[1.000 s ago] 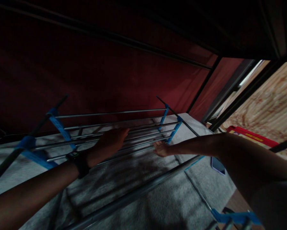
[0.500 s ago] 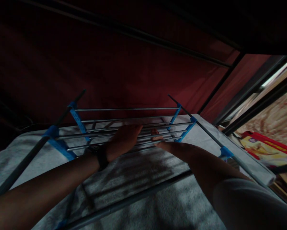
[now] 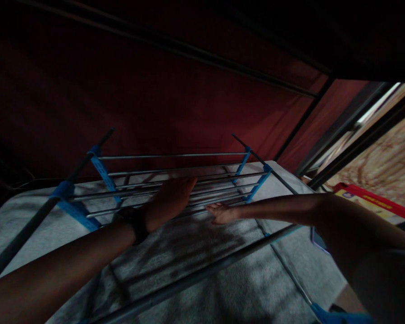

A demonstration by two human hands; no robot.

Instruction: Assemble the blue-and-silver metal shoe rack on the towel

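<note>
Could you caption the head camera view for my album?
Left hand and right hand at a rack of grey bars and blue brackets, before a dark red backdrop.

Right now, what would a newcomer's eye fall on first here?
Probably the metal rack with blue brackets at mid-view, the left hand over its bars and the right hand open near them. Behind it, a dark red backdrop fills much of the picture. A red-and-yellow item stands out at the right edge.
</note>
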